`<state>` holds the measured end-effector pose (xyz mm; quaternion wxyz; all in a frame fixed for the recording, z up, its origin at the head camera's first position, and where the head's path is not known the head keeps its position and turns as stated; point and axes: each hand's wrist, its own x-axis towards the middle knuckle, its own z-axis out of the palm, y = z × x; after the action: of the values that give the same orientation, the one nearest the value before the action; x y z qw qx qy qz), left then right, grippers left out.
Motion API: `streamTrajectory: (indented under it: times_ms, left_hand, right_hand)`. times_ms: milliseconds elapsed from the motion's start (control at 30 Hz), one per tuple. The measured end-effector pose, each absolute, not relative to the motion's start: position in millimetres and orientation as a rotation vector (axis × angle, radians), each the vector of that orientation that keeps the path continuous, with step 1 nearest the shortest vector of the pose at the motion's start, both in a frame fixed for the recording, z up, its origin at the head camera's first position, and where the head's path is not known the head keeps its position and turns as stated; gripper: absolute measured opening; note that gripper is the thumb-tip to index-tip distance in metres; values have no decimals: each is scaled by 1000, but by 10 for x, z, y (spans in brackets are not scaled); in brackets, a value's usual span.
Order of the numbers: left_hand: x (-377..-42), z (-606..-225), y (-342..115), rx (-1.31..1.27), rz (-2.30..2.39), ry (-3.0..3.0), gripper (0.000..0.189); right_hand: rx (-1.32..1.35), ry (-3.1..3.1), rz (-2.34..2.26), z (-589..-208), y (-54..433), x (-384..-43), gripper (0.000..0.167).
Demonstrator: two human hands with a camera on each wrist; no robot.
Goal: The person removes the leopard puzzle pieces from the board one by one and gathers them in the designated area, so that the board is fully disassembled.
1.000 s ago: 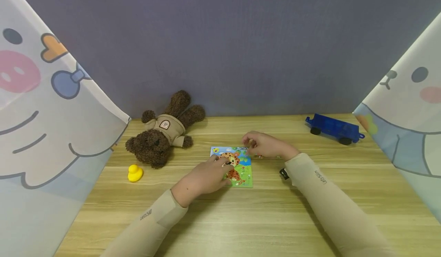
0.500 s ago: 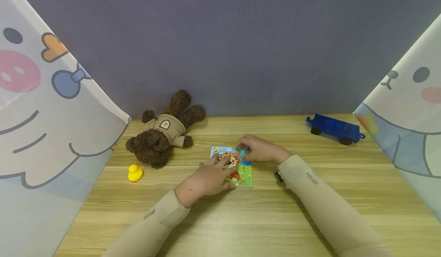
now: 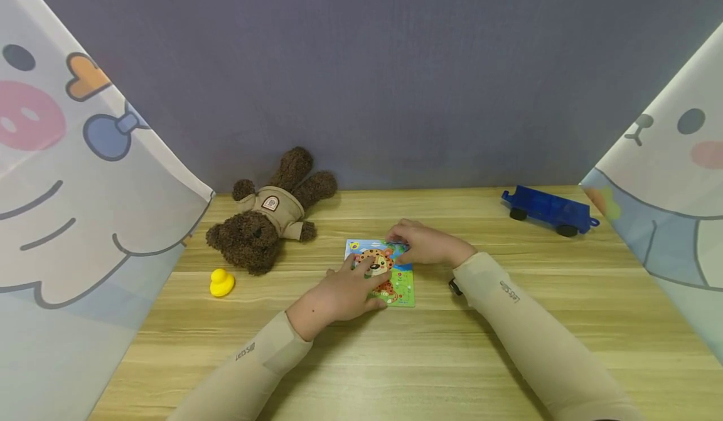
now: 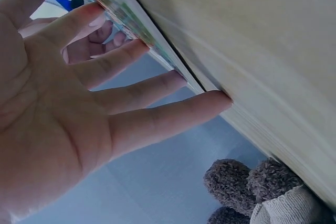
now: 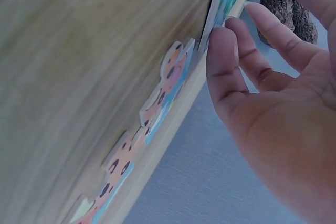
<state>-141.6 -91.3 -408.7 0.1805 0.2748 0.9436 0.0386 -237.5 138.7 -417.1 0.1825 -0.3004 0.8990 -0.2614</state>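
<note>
A jigsaw puzzle [image 3: 402, 295] with a spotted leopard cub lies flat on the table. My left hand [image 3: 344, 292] rests spread over its left and lower part, fingers nearly straight; in the left wrist view its fingertips touch the board's edge. Curled fingers and thumb of my right hand [image 3: 426, 244] close on a puzzle piece [image 3: 402, 249] at the board's upper right corner. That piece is mostly covered by the fingers. Loose spotted puzzle pieces [image 5: 169, 85] lie beside the board in the right wrist view; hand and forearm hide them from the head camera.
A brown teddy bear [image 3: 277, 211] in a beige shirt lies at the back left. Nearer on that side sits a yellow rubber duck [image 3: 221, 283]. A blue toy wagon [image 3: 548, 209] stands at the back right. Behind the wooden table [image 3: 384, 371] rises a grey partition [image 3: 367, 82].
My right hand has moved slightly left onto the puzzle's upper right corner, bringing the piece down there. The left hand has shifted a little right and spread. Both hold nearly still over the last half second.
</note>
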Motion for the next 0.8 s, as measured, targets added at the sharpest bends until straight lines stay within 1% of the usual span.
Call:
streamTrajectory:
  times_ms: [533, 667, 800]
  left_hand:
    - [-1417, -4118, -904, 753, 93, 2678, 63]
    - [-1409, -4110, -900, 733, 99, 2676, 63]
    - [-1400, -4099, -900, 726, 92, 2674, 64]
  right_hand:
    - [-828, 2477, -725, -4143, 1365, -2427, 50]
    - [-842, 2473, -715, -4157, 1363, -2450, 49]
    - [-855, 2467, -725, -4165, 1369, -2460, 44]
